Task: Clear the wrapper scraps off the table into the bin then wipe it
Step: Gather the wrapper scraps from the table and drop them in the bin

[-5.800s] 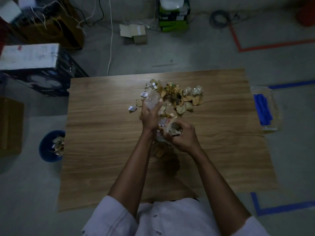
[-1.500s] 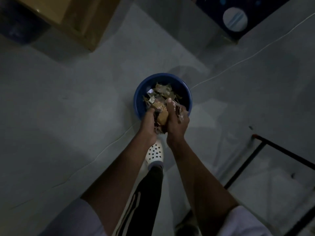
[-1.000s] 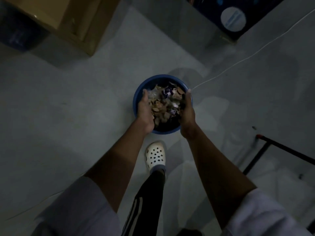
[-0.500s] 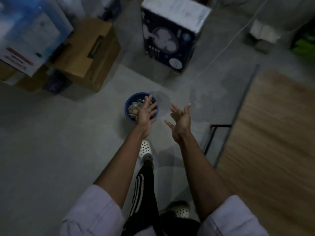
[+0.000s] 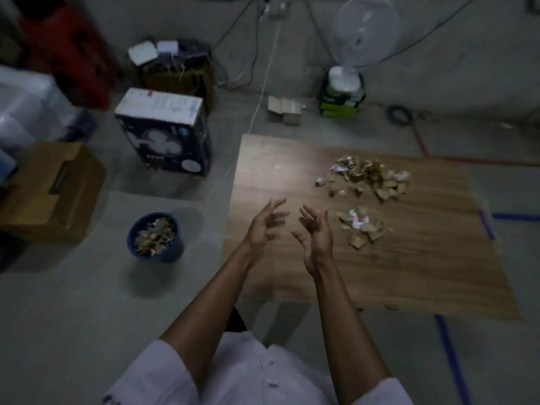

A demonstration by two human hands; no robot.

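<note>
A wooden table (image 5: 409,267) fills the right half of the view. A large pile of wrapper scraps (image 5: 371,178) lies near its far side, and a smaller pile of scraps (image 5: 361,225) lies closer to me. My left hand (image 5: 264,226) and my right hand (image 5: 315,236) hover above the table's left part, fingers spread and holding nothing. Both hands are to the left of the smaller pile. A blue bin (image 5: 155,238) full of scraps stands on the floor left of the table.
A dark fan box (image 5: 165,133) stands on the floor beyond the bin. A cardboard box (image 5: 49,188) sits at the left. A white fan (image 5: 359,39) and cables are by the far wall. Blue tape (image 5: 450,355) marks the floor at the right.
I held scraps over the bin with both hands, then let them fall in. My view and both empty hands have swung right from the bin to the table.
</note>
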